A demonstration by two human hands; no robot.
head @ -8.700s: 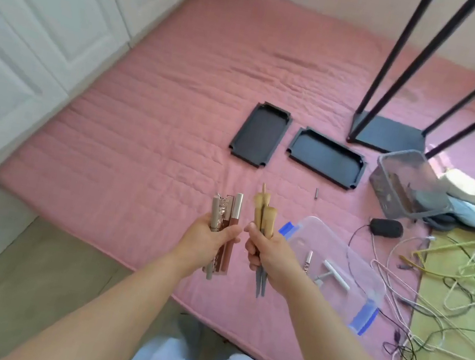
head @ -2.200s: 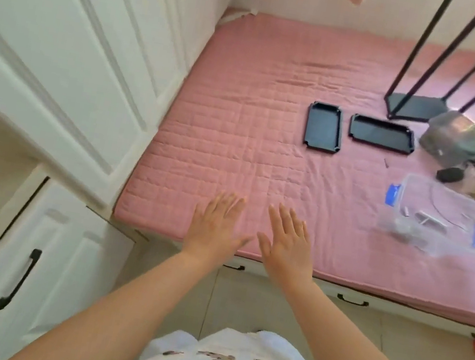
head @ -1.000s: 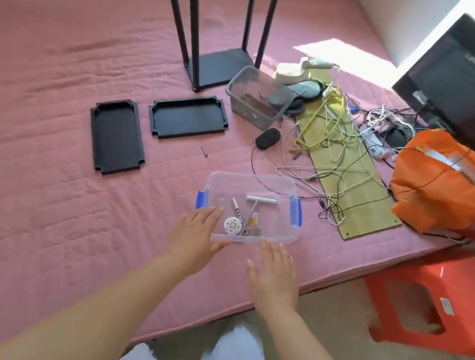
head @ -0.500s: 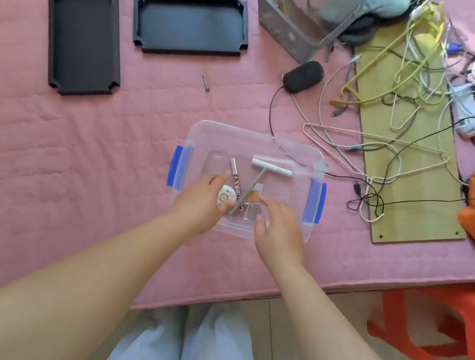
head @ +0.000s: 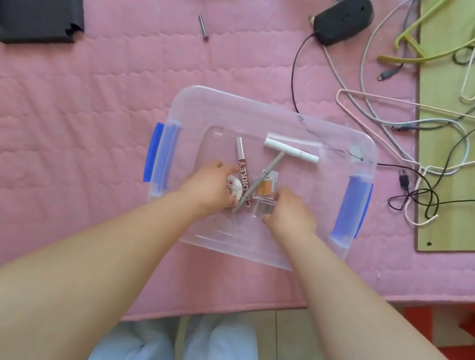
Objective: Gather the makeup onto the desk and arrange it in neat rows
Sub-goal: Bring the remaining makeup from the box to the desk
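Both hands are down inside the clear storage bin point(head: 272, 116), which sits on the pink quilted mattress point(head: 81, 120) near its front edge, presumably because the last loose makeup was left there and has to be lifted out before it can go to the desk; no desk is in view. The left hand point(head: 208, 185) curls its fingers round a small round compact point(head: 233, 191) with a patterned lid, which peeks out just past the fingertips; the grip looks like a pinch between thumb and fingers, suited to a flat disc. The right hand point(head: 290, 213) is bent over a clear square case point(head: 263, 208), its fingers curled at the case's far side as though closing on it; whether they already grasp it or only touch, I cannot tell. Between the two sets of fingertips lie a brown lip gloss tube point(head: 242, 166) and a grey pencil point(head: 262, 177) crossing it at a slant, with a small orange blush pan point(head: 267, 187) just beyond the right fingers; farther off from both hands rests a white tube point(head: 290, 150), lying across the bin; these are untouched, likely waiting for a second grab; a tangle of cables point(head: 418, 192) lies beyond the bin, on the right hand's side.
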